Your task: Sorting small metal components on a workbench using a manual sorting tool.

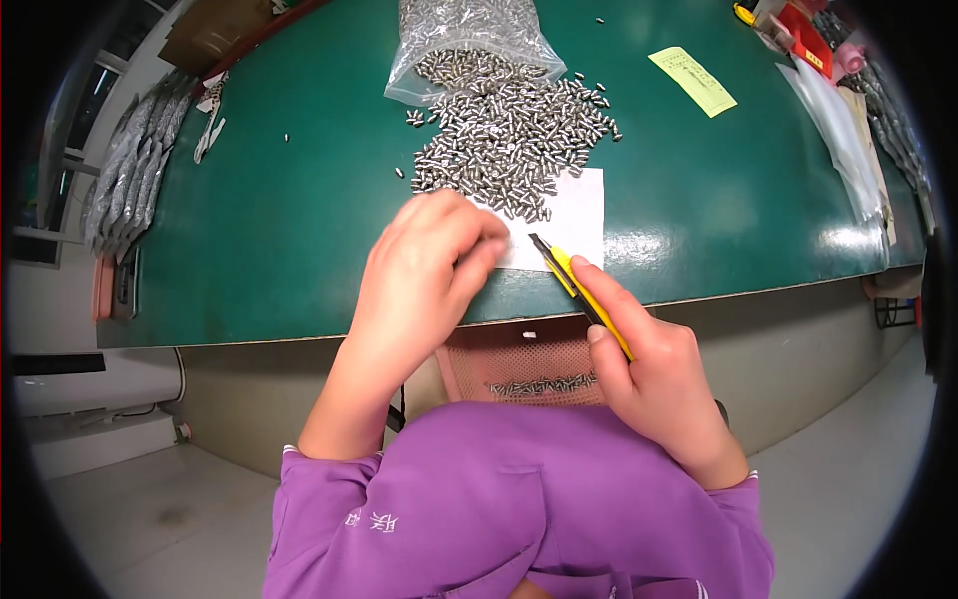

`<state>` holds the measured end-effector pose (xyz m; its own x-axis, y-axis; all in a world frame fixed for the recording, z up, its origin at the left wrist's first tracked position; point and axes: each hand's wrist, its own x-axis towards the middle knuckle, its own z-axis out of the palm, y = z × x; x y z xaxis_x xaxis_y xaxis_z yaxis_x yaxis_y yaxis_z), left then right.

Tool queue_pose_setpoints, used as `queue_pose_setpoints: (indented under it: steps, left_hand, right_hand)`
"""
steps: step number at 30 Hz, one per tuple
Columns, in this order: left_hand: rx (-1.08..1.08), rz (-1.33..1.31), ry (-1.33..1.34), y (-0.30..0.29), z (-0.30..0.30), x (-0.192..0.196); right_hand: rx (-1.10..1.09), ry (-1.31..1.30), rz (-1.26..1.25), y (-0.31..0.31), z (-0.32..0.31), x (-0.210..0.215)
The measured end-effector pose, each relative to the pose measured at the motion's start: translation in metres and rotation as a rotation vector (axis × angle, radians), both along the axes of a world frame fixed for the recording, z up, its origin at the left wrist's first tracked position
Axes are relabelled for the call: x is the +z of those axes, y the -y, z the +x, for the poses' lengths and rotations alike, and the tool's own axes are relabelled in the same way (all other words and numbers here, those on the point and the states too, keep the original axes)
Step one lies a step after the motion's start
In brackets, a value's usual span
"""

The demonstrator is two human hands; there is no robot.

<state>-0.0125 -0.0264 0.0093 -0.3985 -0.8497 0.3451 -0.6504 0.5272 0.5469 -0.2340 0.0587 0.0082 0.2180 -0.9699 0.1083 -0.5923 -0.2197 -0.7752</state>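
A heap of small silvery metal pins (499, 140) with tapered ends spills from a clear plastic bag (404, 82) onto the green table (289, 230). Part of the heap lies on a sheet of white paper (584, 210). My left hand (424, 260) is over the paper's left side, at the near edge of the heap. Its fingers are curled and the thumb is close to the forefinger; what is between them, if anything, is hidden. My right hand (654, 369) grips a yellow and black utility knife (574, 280), its tip pointing toward the heap over the paper.
Below the table edge sits a pink mesh basket (479, 364) with several metal pieces (544, 385) inside. A yellow paper slip (694, 82) lies at the far right. Filled plastic bags (135, 165) are stacked at the left. Clear plastic sheets (838, 145) and a red bin (804, 38) stand right.
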Motion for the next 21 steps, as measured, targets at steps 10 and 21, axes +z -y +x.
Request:
queue_pose_setpoints:
  steps: [10,21]
  left_hand:
    - [0.033,-0.165,0.116,0.019,-0.012,-0.009]
    - [0.079,0.092,0.044,-0.008,-0.007,-0.005]
  right_hand:
    - [-0.002,-0.047,-0.012,0.000,0.003,-0.004]
    - [0.044,-0.092,-0.015,-0.002,0.009,-0.008]
